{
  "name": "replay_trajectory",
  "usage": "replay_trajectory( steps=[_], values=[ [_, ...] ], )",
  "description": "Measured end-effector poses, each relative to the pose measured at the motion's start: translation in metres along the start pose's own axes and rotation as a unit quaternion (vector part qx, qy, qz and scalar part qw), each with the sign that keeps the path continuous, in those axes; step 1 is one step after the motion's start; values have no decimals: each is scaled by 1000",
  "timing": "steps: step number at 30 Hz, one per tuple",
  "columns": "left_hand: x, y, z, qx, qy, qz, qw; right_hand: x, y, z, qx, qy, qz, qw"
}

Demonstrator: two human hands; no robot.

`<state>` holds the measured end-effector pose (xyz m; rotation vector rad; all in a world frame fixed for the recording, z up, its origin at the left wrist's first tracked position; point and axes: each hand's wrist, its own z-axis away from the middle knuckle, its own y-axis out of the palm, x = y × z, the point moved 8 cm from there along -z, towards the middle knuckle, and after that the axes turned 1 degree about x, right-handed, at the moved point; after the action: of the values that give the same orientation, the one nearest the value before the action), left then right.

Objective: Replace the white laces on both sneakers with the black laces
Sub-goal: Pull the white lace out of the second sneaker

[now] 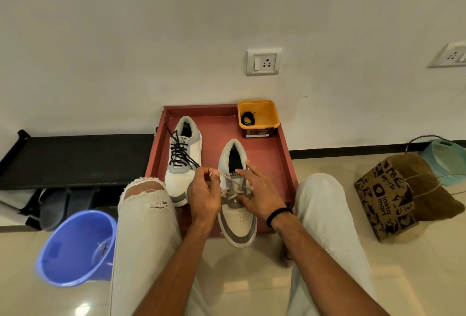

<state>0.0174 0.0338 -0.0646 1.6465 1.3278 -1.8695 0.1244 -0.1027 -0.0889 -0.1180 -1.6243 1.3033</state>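
One white lace (pixel 233 182) on sneaker (pixel 237 204) at tray (pixel 285 159) front edge, pinched taut by left hand (pixel 203 193), right hand (pixel 259 193) flat-fingered steadying shoe; soft, limp, light; best gripped at stiff tip.

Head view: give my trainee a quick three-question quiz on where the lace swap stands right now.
1. True or false: the left sneaker carries black laces.
2. What does the left hand pinch? A) black lace B) white lace C) tray rim
3. Where is the spare black lace?

Key: 1 true. 2 B; the right hand steadies the right sneaker. 3 In the yellow tub on the red tray.
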Motion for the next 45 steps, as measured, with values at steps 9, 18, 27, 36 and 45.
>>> replay_trajectory(
  steps=[9, 18, 27, 36, 45],
  values=[
    [3, 7, 1, 52, 58, -91, 993, 5, 1, 1, -1, -4, -7, 1000],
    [-10, 32, 16, 124, 207, -282, 928, 5, 1, 3, 7, -2, -18, 1000],
    [-11, 26, 11, 104, 192, -207, 954, 4, -3, 3, 1, 8, -26, 1000],
    [9, 7, -5, 34, 77, -104, 991, 5, -5, 2, 0, 8, -10, 1000],
    [46, -6, -5, -30, -212, 198, 957, 7, -11, 3, 0, -8, -14, 1000]
  ],
)
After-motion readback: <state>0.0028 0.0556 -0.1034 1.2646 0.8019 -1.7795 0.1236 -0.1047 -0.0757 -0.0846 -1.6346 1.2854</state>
